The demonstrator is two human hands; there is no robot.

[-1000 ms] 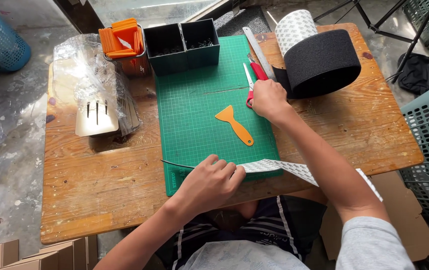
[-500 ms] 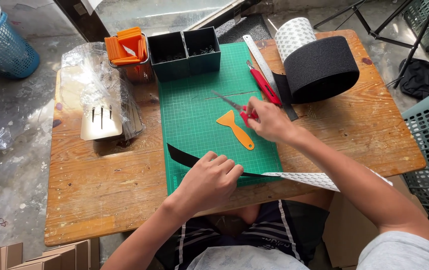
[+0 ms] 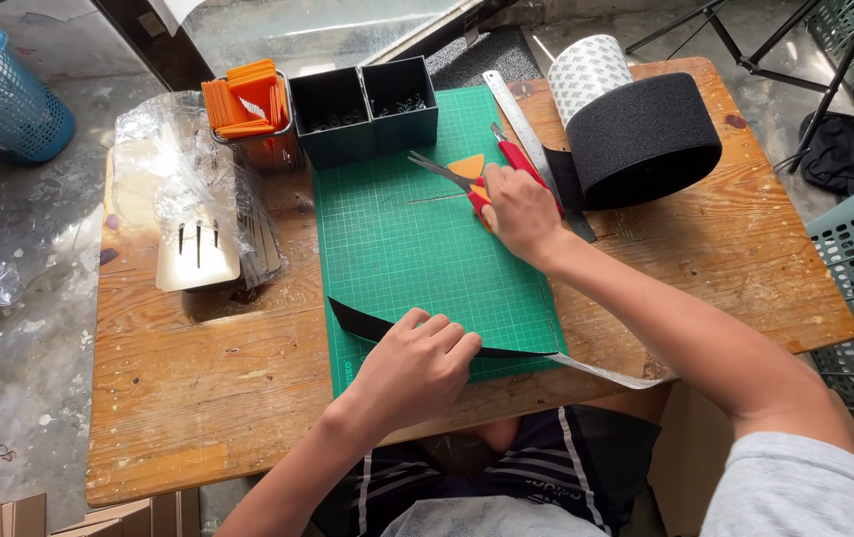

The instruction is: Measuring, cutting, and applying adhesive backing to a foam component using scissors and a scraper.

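My left hand (image 3: 417, 363) lies flat on the black strip (image 3: 367, 325), fingers spread and pressing it down at the near edge of the green cutting mat (image 3: 397, 249); nothing is gripped there, only pinned. The strip's long axis runs left to right along that near edge, its black end pointing left and its pale backing trailing off past the desk (image 3: 198, 398) edge on my right. My right hand (image 3: 516, 209) is at the far right part of the mat, its grip closed on the red-handled scissors (image 3: 452, 179), whose blades are parted and point away to the left. So the strip lies toward me from the scissors, well apart from them, with my left hand already on it. An orange scraper (image 3: 467, 165) sits just under the blades. At the far edge stand two dark square bins (image 3: 367, 109) holding what look like small metal bits, and beside them a clear tub (image 3: 253, 119) packed with orange pieces. The big black roll (image 3: 641, 139) rests right of the steel ruler (image 3: 521, 124).
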